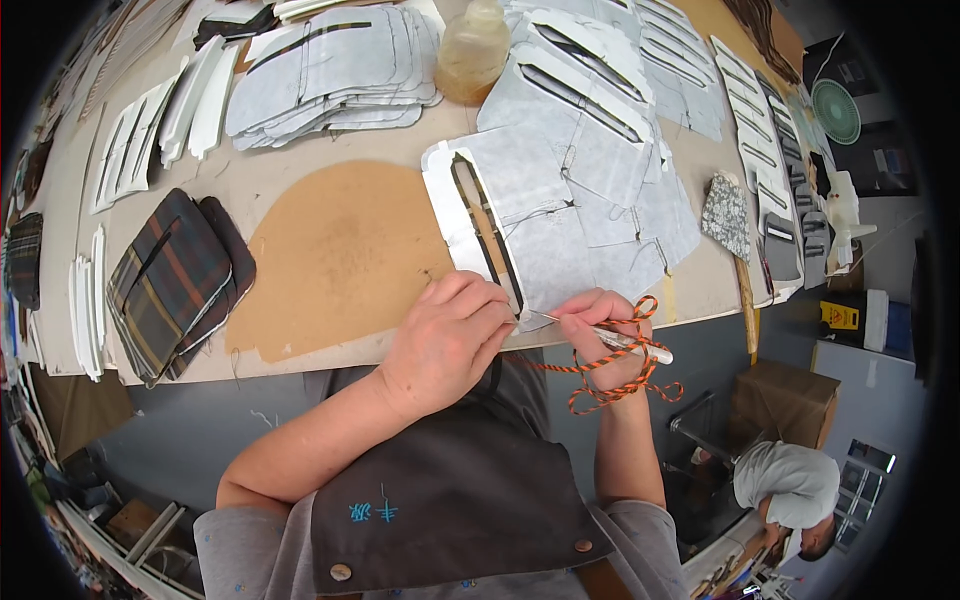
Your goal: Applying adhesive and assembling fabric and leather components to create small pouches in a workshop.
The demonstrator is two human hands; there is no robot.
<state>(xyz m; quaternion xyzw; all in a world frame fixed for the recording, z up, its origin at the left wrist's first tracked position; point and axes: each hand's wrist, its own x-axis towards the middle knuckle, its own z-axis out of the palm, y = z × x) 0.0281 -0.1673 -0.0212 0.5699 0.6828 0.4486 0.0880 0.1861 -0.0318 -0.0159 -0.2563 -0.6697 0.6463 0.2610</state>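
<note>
A pale grey garment panel [545,245] lies near the table's front edge. A white strip [455,215] on it frames a long dark-edged slit [480,225]. With fingers pinched together, my left hand [452,335] grips the panel's edge at the slit's near end. My right hand [605,335] is closed on a thin pointed tool with a pale handle [645,347]; its metal tip reaches toward the left fingertips. An orange-and-black cord [590,400] loops around the right hand. The left fingers partly hide the slit's end, so exact contact cannot be seen.
A tan rounded board [345,250] lies left of the panel, with plaid pieces [170,270] beyond. Stacked grey panels [335,75] and a yellowish plastic bottle [472,50] stand behind. A wooden-handled speckled paddle [727,215] lies right. Another person [790,485] bends at the lower right.
</note>
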